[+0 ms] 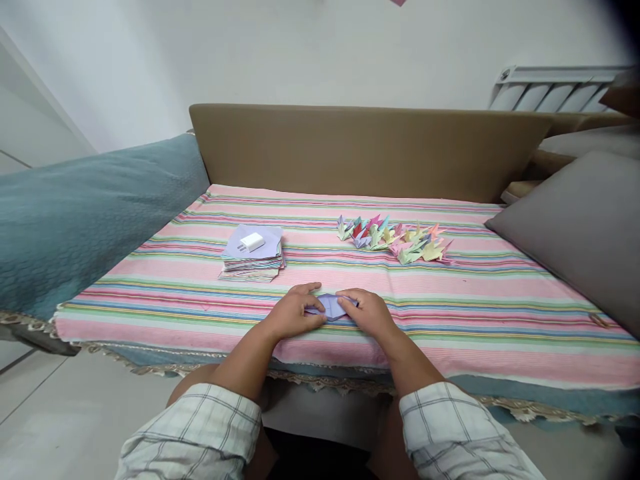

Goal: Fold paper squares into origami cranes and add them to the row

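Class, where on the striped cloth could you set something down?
Bare patches: between the paper stack and the paper cranes; between the stack and the blue armrest. Crowded: among the cranes, and where the left hand and right hand hold purple paper.

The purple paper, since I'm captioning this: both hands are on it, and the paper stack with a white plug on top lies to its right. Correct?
The side is wrong: in the head view, the paper stack with the white plug on top lies to the left of the purple paper. The left hand and right hand are indeed on it.
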Available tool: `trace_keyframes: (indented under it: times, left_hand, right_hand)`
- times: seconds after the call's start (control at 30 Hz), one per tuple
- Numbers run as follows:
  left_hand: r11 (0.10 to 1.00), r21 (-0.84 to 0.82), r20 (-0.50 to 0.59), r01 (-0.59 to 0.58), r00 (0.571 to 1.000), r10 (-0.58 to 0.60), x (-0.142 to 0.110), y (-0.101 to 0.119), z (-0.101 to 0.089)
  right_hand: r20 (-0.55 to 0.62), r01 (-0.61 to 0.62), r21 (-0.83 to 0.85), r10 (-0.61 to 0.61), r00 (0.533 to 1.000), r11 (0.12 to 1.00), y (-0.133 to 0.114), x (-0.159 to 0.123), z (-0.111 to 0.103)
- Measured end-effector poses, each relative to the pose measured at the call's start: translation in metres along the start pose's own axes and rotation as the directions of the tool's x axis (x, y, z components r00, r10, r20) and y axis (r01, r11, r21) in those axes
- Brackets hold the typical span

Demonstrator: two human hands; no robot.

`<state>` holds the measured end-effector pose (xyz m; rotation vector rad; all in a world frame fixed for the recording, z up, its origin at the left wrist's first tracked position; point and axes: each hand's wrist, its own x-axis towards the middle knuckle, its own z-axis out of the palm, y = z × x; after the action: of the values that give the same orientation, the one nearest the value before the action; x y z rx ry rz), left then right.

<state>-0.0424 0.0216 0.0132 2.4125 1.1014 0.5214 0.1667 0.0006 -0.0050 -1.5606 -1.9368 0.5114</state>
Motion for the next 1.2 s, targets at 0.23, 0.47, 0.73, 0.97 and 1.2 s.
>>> trace_keyframes:
  times: [0.23,0.47,0.73,0.97,1.2]
  left_hand:
    - [0.996,0.083,0.002,0.034,0.999,-0.034,0.001,-0.005,0.001]
    - [0.989,0.121,-0.021,0.086,0.996,-0.084,-0.002,-0.005,-0.003]
    - [0.963,0.257,-0.102,0.084,0.993,-0.059,-0.003,-0.002,0.009]
    - [0.968,0.251,-0.114,0.033,0.993,-0.004,-0.005,0.001,0.011]
    - [0.99,0.141,-0.085,0.025,0.996,-0.013,-0.003,0.002,0.014]
  right_hand:
    - [0.02,-0.02,-0.027,0.02,1.0,0.999,-0.001,0.0,-0.001]
    - [0.034,-0.045,-0.059,0.048,0.998,0.997,-0.005,0.001,-0.002]
    - [0.047,-0.092,-0.104,0.097,0.994,0.99,-0.007,0.003,-0.002]
    - [0.055,-0.081,-0.131,0.089,0.995,0.988,-0.007,0.005,-0.002]
    - [0.07,-0.084,-0.152,0.095,0.993,0.985,-0.008,0.006,-0.003]
